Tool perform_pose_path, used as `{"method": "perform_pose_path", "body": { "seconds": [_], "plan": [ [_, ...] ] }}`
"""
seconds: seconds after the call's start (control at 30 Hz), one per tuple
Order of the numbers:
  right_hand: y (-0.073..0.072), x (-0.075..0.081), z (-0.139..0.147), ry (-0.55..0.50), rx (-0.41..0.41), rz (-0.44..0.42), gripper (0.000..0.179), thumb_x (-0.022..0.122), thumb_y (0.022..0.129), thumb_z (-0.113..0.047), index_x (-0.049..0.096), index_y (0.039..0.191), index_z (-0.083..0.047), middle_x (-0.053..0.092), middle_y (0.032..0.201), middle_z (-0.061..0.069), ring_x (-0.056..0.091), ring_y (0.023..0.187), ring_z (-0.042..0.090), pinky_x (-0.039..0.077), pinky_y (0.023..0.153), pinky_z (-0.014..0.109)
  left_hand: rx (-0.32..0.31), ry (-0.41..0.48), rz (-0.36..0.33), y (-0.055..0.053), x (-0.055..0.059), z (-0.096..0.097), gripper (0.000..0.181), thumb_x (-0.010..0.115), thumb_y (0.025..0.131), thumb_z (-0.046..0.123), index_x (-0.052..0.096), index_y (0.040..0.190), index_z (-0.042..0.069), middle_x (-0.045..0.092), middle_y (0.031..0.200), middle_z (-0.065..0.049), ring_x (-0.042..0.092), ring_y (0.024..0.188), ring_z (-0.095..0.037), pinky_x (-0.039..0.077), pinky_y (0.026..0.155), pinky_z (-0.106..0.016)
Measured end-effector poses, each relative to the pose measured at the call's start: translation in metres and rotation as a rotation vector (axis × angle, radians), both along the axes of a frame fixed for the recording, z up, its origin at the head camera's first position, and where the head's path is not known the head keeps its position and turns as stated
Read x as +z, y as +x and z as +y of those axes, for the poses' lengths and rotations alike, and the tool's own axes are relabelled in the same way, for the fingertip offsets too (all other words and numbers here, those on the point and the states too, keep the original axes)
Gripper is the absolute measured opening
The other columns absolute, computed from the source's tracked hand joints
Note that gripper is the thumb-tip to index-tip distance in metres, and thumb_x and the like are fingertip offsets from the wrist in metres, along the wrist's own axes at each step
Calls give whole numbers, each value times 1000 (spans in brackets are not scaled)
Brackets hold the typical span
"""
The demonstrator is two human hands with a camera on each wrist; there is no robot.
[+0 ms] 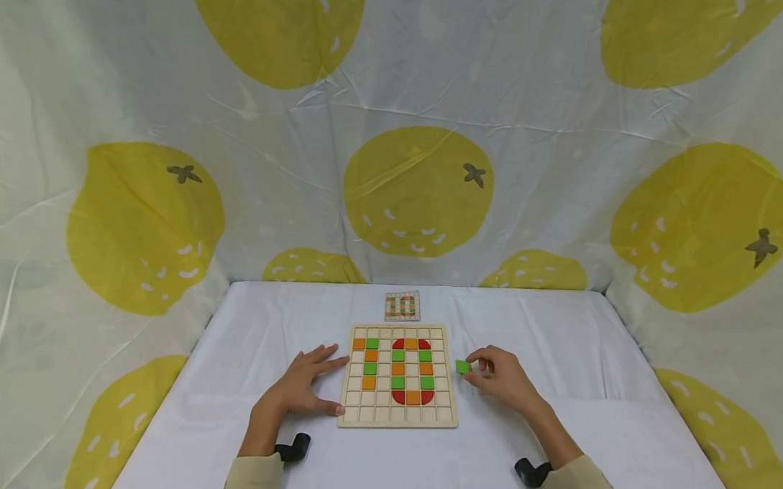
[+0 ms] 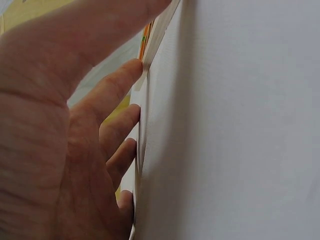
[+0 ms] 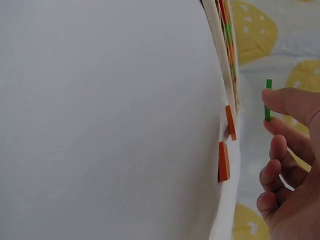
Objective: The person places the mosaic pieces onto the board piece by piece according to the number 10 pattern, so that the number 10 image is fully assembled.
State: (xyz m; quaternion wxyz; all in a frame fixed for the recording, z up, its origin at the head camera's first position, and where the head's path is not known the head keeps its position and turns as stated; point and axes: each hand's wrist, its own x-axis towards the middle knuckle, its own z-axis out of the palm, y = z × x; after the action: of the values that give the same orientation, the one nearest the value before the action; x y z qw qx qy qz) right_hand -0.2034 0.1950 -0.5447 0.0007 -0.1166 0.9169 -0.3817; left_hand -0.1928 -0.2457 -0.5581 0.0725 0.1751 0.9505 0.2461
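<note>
A square wooden grid board (image 1: 385, 415) lies on the table with orange, green and red tiles set in its cells, forming a 10. My left hand (image 1: 302, 382) is spread at the board's left side, thumb and index fingertips right at its edge. Just off the board's right edge, my right hand (image 1: 502, 378) pinches a green square tile (image 1: 462, 366) between thumb and index finger. In the right wrist view this tile (image 3: 268, 100) is seen edge-on, raised above the table, and the other fingers are curled.
A small pattern card (image 1: 402, 306) showing the same 10 lies behind the board. Two orange tiles, one nearer (image 3: 223, 161) and one farther (image 3: 230, 123), lie on the white cloth below the right hand. A lemon-print curtain (image 1: 419, 191) encloses the table's back and sides.
</note>
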Motion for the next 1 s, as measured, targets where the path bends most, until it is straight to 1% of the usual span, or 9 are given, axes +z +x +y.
{"method": "perform_pose_path", "body": {
  "seconds": [0.17, 0.3, 0.4, 0.57, 0.63, 0.7, 0.73, 0.83, 1.0],
  "plan": [
    [-1, 4, -19, -6, 19, -16, 23, 85, 84, -23, 76, 105, -18, 59, 83, 1, 50, 80, 16, 39, 65, 23, 1, 14, -2, 0, -1, 1, 99, 85, 63, 68, 54, 151, 35, 37, 167, -2, 24, 158, -35, 12, 127, -66],
    [-2, 6, -31, -15, 41, -25, 24, 86, 84, -23, 76, 105, -19, 59, 81, 3, 50, 78, 15, 40, 63, 24, -2, 15, -3, -1, -2, 1, 99, 85, 63, 68, 54, 151, 35, 37, 167, -2, 24, 158, -35, 12, 126, -66],
    [-2, 7, -39, -18, 57, -30, 24, 86, 84, -24, 77, 105, -20, 57, 80, 0, 50, 77, 14, 40, 61, 24, -3, 7, -8, -1, -3, 1, 99, 84, 63, 69, 53, 151, 35, 37, 167, -2, 24, 158, -35, 12, 126, -66],
    [-3, 6, -54, -35, 118, -5, 23, 85, 85, -26, 77, 104, -18, 57, 81, -5, 50, 77, 13, 41, 62, 24, 0, 2, -1, 0, -3, 0, 99, 85, 63, 69, 53, 151, 35, 37, 167, -2, 24, 158, -35, 12, 126, -66],
    [-3, 5, -60, -48, 149, 8, 23, 85, 84, -25, 77, 103, -16, 57, 81, -4, 50, 77, 13, 42, 64, 24, -2, -2, 7, 0, -2, 0, 99, 85, 63, 68, 53, 151, 35, 37, 167, -3, 25, 158, -36, 13, 126, -67],
    [-2, 4, -67, -53, 169, 2, 23, 86, 84, -27, 77, 103, -17, 58, 81, -4, 50, 77, 12, 41, 63, 24, -5, -5, 13, 1, -2, 0, 99, 85, 63, 68, 53, 151, 34, 38, 167, -4, 25, 158, -36, 13, 126, -67],
    [-1, 4, -71, -48, 175, -6, 23, 86, 84, -28, 77, 103, -18, 58, 81, -4, 50, 77, 12, 41, 63, 24, -4, -6, 9, 1, -2, 0, 99, 85, 64, 68, 53, 151, 35, 37, 167, -3, 25, 158, -36, 13, 126, -67],
    [0, 1, -82, -42, 213, 5, 23, 86, 84, -29, 77, 102, -18, 60, 82, -2, 51, 75, 12, 43, 64, 24, -3, -9, 4, 1, -2, 1, 99, 84, 64, 69, 53, 151, 35, 37, 167, -3, 24, 158, -35, 13, 126, -67],
    [3, -1, -100, -18, 257, 2, 22, 83, 86, -33, 78, 103, -20, 62, 81, 0, 53, 76, 12, 44, 65, 23, -1, -7, -2, 1, -2, 0, 99, 84, 63, 69, 53, 151, 36, 36, 168, -2, 24, 158, -34, 13, 126, -66]
  ]
}}
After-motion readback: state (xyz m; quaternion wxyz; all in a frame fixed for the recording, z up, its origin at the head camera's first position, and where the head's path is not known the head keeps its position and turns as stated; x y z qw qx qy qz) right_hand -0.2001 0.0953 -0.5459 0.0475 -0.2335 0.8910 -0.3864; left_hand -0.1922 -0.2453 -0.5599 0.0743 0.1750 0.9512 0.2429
